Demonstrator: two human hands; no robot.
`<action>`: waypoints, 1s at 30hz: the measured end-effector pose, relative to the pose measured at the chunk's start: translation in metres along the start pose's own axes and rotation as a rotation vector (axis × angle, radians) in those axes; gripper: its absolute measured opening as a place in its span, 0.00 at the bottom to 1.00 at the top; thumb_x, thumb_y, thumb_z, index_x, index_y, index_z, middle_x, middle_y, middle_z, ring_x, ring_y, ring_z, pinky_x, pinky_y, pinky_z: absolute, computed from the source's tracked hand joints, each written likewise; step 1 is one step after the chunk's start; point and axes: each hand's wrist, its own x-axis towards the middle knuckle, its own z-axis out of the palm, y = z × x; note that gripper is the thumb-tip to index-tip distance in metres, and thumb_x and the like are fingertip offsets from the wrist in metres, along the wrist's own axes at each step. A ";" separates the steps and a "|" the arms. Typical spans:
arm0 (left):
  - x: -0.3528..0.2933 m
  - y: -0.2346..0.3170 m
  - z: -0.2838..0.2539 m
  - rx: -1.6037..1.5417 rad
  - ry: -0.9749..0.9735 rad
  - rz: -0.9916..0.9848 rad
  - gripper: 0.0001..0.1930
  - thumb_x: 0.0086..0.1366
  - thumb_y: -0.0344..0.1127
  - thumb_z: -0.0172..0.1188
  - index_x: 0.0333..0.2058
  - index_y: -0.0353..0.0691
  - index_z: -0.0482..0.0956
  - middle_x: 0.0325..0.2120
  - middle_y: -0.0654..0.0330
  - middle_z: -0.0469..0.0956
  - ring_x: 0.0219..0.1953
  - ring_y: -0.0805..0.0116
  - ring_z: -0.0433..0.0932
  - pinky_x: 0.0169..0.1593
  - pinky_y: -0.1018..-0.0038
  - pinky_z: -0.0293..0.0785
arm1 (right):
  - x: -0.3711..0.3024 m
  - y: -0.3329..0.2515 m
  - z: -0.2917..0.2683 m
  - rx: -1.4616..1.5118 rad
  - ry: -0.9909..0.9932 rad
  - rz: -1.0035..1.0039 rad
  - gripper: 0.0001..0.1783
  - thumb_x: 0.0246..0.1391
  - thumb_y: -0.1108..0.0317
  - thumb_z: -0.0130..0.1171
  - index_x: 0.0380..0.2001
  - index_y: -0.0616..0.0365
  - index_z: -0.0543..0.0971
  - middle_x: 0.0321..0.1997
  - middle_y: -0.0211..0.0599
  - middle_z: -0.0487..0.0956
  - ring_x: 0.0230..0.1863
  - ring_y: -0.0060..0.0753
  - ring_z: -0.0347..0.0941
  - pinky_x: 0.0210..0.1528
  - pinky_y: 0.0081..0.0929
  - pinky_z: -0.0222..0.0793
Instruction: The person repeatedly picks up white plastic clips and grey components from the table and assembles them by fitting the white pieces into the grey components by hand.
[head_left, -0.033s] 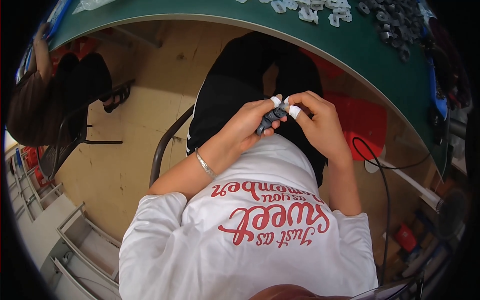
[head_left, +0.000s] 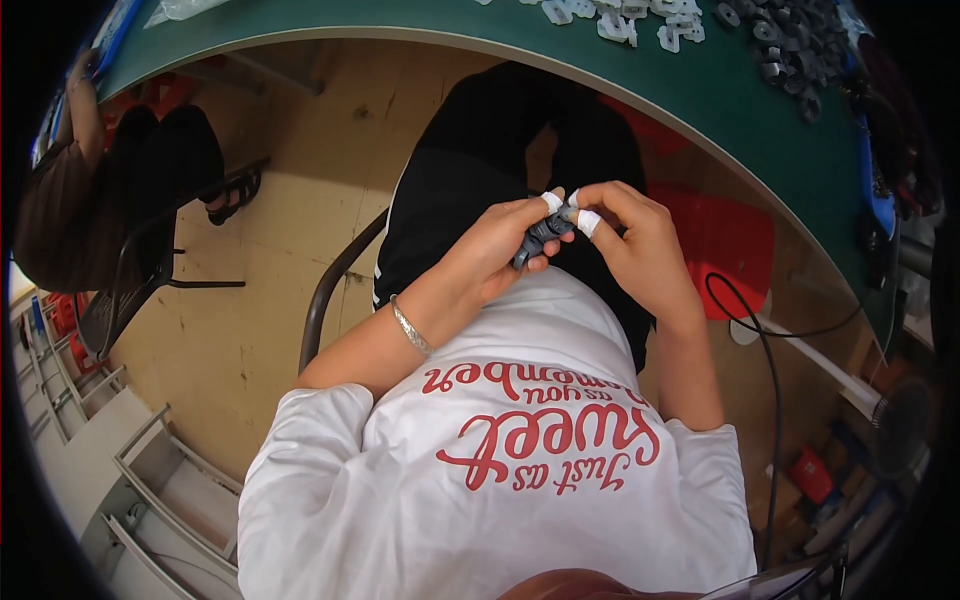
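My left hand (head_left: pixel 498 245) is wrapped around a short row of small dark grey plastic parts (head_left: pixel 541 240), held above my lap. White tape covers its thumb tip. From the right, my right hand (head_left: pixel 642 245) pinches at the upper end of the row, with thumb and forefinger closed on a small grey piece there. Both of those fingers wear white tape too. The fingers partly hide the parts, so their exact shape is unclear.
On the green table (head_left: pixel 400 15) lie translucent white plastic pieces (head_left: pixel 620 25) and a heap of dark grey parts (head_left: pixel 785 45). A red stool (head_left: pixel 715 245) stands under the table edge, near a black cable (head_left: pixel 772 390). Another person (head_left: pixel 70 200) sits at far left.
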 end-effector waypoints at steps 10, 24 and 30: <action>0.007 -0.008 -0.008 -0.055 -0.033 -0.018 0.10 0.69 0.37 0.48 0.40 0.38 0.72 0.27 0.59 0.74 0.23 0.78 0.71 0.18 0.85 0.62 | 0.003 -0.001 0.003 -0.004 -0.083 -0.002 0.05 0.50 0.79 0.56 0.32 0.65 0.73 0.29 0.42 0.77 0.29 0.31 0.76 0.32 0.25 0.70; 0.011 -0.012 -0.014 0.145 0.049 -0.045 0.09 0.68 0.35 0.50 0.37 0.36 0.72 0.27 0.58 0.76 0.23 0.79 0.72 0.17 0.86 0.62 | 0.013 0.038 0.010 0.288 -0.248 0.344 0.09 0.51 0.75 0.57 0.38 0.61 0.79 0.30 0.25 0.76 0.28 0.14 0.69 0.29 0.13 0.65; 0.008 -0.011 -0.007 0.217 0.144 0.088 0.05 0.64 0.34 0.53 0.34 0.39 0.72 0.25 0.64 0.77 0.23 0.82 0.72 0.19 0.86 0.61 | 0.006 0.057 0.025 0.661 -0.079 0.502 0.08 0.53 0.74 0.55 0.37 0.63 0.76 0.33 0.32 0.79 0.31 0.19 0.75 0.34 0.16 0.70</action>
